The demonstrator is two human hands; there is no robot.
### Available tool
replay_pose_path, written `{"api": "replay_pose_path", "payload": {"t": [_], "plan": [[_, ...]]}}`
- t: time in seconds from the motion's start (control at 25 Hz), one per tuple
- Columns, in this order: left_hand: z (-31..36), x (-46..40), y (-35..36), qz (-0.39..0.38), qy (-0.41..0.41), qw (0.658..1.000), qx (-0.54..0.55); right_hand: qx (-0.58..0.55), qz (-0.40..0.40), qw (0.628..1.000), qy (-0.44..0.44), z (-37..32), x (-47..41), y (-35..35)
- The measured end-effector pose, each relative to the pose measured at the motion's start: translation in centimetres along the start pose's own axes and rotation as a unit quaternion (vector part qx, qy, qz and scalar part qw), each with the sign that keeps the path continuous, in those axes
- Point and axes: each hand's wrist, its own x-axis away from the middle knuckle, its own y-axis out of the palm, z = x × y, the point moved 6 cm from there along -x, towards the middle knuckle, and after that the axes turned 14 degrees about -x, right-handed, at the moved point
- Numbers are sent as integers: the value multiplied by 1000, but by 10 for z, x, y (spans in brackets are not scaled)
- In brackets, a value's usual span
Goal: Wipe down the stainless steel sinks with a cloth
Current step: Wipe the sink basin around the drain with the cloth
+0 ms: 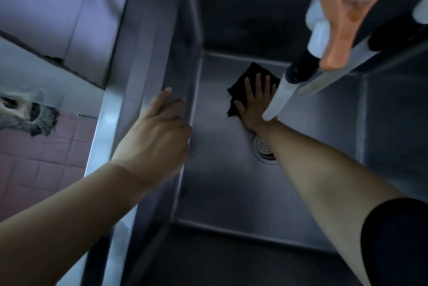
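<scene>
I look straight down into a deep stainless steel sink (pixel 215 184). A dark cloth (pixel 245 82) lies flat on the basin floor near the far wall. My right hand (pixel 256 103) presses on it with fingers spread and straight. My left hand (pixel 159 128) rests on the sink's left rim, fingers draped over the edge. The round drain (pixel 262 146) sits just behind my right wrist, partly covered by my forearm.
A white and black faucet (pixel 289 84) with an orange glove (pixel 347 15) draped on it hangs over the basin's right side, close to my right hand. A second basin (pixel 393 112) lies to the right. Pink floor tiles (pixel 34 158) and a wall are at left.
</scene>
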Motion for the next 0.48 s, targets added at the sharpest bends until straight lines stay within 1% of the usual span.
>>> {"api": "replay_pose_path", "payload": {"t": [0.08,0.16,0.24,0.28,0.36,0.48], "plan": [[-1,0,2,-3,0,1000,-4,30,-7,999,-22,-30,-8,-1],[-1,0,2,-2,-2,1000,-7,45,16,997,-63,-55,-6,-1],[-2,0,1,-5,-7,1000,-13,85,9,987,-138,-71,6,16],[-2,1,2,-8,-7,1000,-17,96,-14,981,-167,-74,19,31],[-1,1,2,-16,-5,1000,-21,112,-68,971,-198,-78,55,60],[-2,0,1,-26,-4,999,-23,128,-113,958,-230,-83,102,82]]}}
